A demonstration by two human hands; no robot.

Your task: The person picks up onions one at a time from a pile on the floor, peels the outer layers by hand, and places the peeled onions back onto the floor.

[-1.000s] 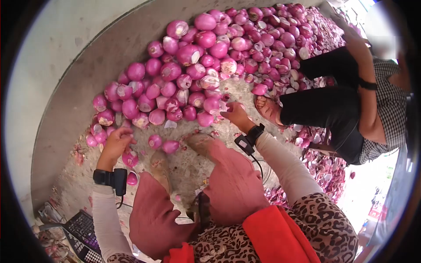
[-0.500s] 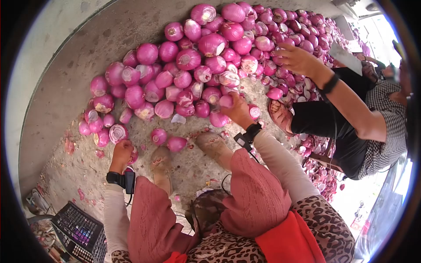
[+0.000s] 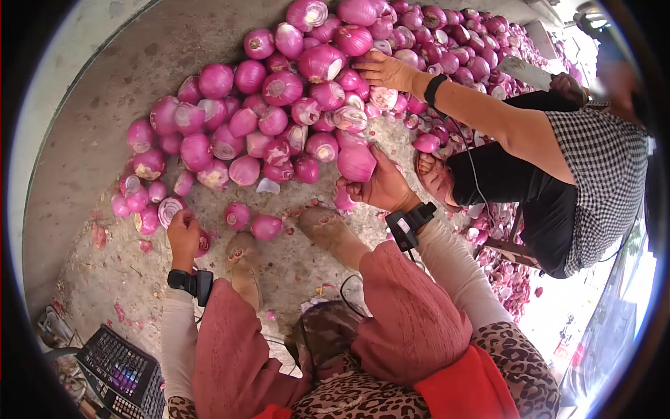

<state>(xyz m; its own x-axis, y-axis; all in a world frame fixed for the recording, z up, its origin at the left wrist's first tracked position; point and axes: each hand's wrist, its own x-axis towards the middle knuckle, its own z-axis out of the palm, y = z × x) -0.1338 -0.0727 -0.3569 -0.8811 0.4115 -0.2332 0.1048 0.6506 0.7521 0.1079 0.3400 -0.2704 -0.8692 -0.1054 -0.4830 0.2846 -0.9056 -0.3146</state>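
Observation:
Many pink-purple onions (image 3: 283,89) lie heaped across the floor in front of me. My right hand (image 3: 382,183) has its fingers and thumb around a large onion (image 3: 356,163) at the heap's near right edge. My left hand (image 3: 183,236) is closed, with the fingers curled inward; what they hold, if anything, is hidden. Beside it are a cut onion (image 3: 169,211) showing pale rings and another onion (image 3: 203,243) partly behind the hand. Two loose onions (image 3: 266,227) lie between my hands, near my feet.
A co-worker in a checked shirt (image 3: 593,160) sits at the right, one hand (image 3: 391,72) on the onion heap, the other near a large blade (image 3: 525,72). A black basket (image 3: 120,370) stands at lower left. Onion peels (image 3: 509,279) lie at the right. A wall curves along the left.
My right hand has taken hold of the large onion and turned palm up. My left hand has closed. The co-worker's arm has reached leftward onto the heap.

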